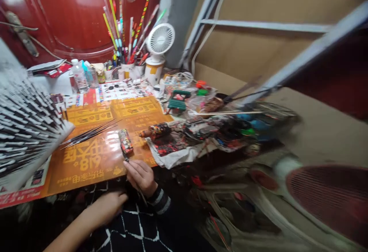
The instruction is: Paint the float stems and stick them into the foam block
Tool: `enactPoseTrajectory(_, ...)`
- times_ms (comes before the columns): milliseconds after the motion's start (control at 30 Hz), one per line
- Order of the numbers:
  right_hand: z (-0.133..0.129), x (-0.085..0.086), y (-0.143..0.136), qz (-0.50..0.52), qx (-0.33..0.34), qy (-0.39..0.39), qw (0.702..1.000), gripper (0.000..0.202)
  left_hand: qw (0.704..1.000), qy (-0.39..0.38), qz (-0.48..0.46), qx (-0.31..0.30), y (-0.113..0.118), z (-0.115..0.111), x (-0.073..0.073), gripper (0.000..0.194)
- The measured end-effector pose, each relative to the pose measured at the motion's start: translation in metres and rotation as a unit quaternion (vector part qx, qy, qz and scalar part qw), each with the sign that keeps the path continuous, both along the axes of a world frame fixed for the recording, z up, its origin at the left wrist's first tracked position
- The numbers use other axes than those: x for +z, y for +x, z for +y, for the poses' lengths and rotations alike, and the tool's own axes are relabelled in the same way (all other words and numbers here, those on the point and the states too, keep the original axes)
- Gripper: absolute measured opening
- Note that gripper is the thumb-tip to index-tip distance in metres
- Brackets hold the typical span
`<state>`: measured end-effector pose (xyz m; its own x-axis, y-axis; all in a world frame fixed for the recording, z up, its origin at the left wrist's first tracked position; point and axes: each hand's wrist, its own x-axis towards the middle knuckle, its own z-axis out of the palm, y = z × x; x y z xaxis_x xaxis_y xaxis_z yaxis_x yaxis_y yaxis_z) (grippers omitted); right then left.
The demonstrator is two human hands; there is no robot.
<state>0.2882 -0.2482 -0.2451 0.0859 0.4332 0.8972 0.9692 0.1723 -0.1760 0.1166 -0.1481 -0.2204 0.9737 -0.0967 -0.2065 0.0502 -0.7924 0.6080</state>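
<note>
My right hand, in a dark sleeve with a grey-striped cuff, is at the table's near edge. Its fingers pinch a thin dark rod, part of which also shows below the hand. Just beyond the fingertips lies a small paint-stained block. My left hand is low in front of my body, below the table edge; its fingers are smeared, and what they hold, if anything, is hidden. A loose bundle of thin dark rods rests on the orange printed sheet.
At left, a white rack holds many black-and-white sticks. Right of the sheet, a paint-caked tool lies on a stained cloth. Behind stand a small white fan, bottles and cups of bright striped rods.
</note>
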Motion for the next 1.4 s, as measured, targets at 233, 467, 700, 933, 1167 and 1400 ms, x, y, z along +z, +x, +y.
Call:
enactPoseTrajectory(233,-0.008,0.004,-0.001,0.003,0.005,-0.003,1.0,0.062,0.993,-0.055,-0.092,0.044,-0.036,0.062,0.11,0.016)
enactPoseTrajectory(467,-0.007,0.01,-0.002,-0.01,0.011,0.015,1.0,0.066,0.87,0.282,-0.182,0.36,-0.019,0.145,0.074,0.021)
enactPoseTrajectory(700,-0.011,0.015,-0.003,0.036,0.037,0.015,0.999,0.065,0.858,0.334,-0.142,0.364,-0.02,0.158,0.054,0.022)
enactPoseTrajectory(933,-0.014,0.024,0.0,0.044,0.027,0.029,0.998,0.062,0.865,0.338,-0.159,0.336,-0.029,0.157,0.054,0.021)
enactPoseTrajectory(1167,-0.009,0.032,0.005,0.044,-0.004,0.037,0.998,0.06,0.859,0.345,-0.183,0.33,-0.029,0.148,0.054,0.02)
enactPoseTrajectory(1400,-0.011,0.037,0.015,0.055,-0.009,0.029,0.998,0.06,0.855,0.291,-0.291,0.317,-0.028,0.134,0.063,0.017)
